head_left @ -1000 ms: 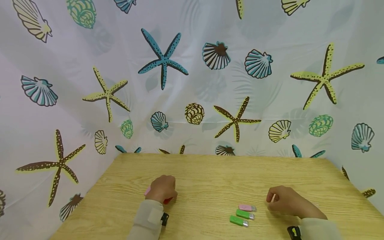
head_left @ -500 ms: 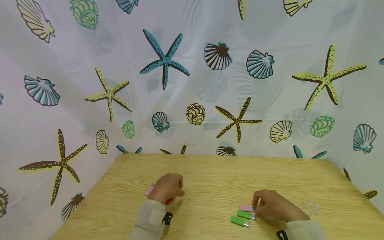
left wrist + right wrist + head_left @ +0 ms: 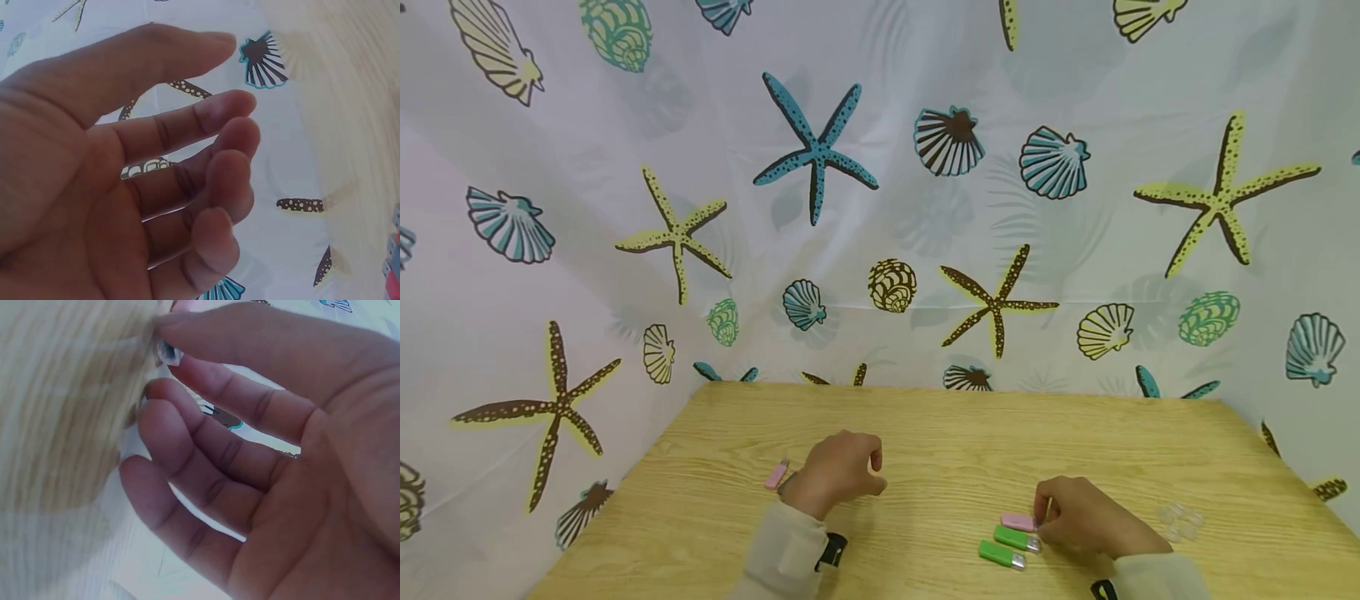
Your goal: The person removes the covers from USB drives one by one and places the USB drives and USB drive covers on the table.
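Note:
On the table's right side, my right hand (image 3: 1086, 517) is at the right end of a pink USB stick (image 3: 1017, 522). In the right wrist view, its thumb and index finger pinch a small shiny end piece (image 3: 167, 354), partly covered by the fingertips. Two green USB sticks (image 3: 1015, 538) (image 3: 1000, 553) lie just in front of the pink one. My left hand (image 3: 838, 471) hovers over the left of the table, fingers loosely bent and holding nothing. Beside its wrist lies another pink USB stick (image 3: 777, 475). Red and grey pieces (image 3: 392, 269) show at the left wrist view's edge.
Several clear plastic pieces (image 3: 1180, 522), too faint to name surely, lie right of my right hand. The wooden table (image 3: 955, 433) meets a white curtain (image 3: 880, 217) printed with shells and starfish at its back and sides.
My right hand has moved left to the pink USB stick, uncovering the clear pieces. My left hand has drifted right and slightly away from me, revealing more of the left pink stick.

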Motion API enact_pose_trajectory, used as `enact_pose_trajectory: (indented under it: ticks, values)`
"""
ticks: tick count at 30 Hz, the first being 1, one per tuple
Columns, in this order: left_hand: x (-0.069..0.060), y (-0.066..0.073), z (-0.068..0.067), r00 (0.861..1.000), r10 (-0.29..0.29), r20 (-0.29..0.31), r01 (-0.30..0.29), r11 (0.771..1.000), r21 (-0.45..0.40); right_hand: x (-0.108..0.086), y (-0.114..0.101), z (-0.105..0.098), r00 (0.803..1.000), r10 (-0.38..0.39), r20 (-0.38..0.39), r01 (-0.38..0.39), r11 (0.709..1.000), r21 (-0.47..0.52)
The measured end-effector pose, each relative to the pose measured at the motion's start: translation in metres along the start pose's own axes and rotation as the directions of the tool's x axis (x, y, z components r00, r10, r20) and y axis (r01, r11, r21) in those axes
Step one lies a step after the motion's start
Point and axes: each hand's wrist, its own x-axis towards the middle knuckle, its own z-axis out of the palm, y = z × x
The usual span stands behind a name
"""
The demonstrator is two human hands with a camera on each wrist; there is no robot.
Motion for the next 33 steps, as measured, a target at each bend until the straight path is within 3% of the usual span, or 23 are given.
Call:
enact_pose_trajectory:
  ticks: [7,12,17,26,33]
  values:
    - [-0.001,0.012,-0.001,0.999,0.029,0.017,-0.03,0.999,0.041,0.0,0.002,-0.001,1.0,-0.024,0.0,0.024,1.0,-0.002]
    - [-0.002,0.02,0.001,0.998,0.052,0.038,-0.054,0.998,0.039,0.002,0.0,-0.005,0.995,-0.094,-0.017,0.094,0.996,-0.001]
    - [-0.006,0.029,0.0,0.992,0.114,0.056,-0.115,0.993,0.024,0.001,-0.013,-0.012,0.989,-0.141,-0.036,0.14,0.99,-0.021]
    - [-0.016,0.057,-0.012,0.964,0.262,0.043,-0.265,0.963,0.055,-0.011,-0.053,-0.027,0.983,-0.184,-0.028,0.183,0.982,-0.035]
    - [-0.026,0.079,-0.016,0.93,0.367,0.001,-0.366,0.927,0.088,-0.028,-0.085,-0.036,0.966,-0.255,-0.032,0.253,0.965,-0.064]
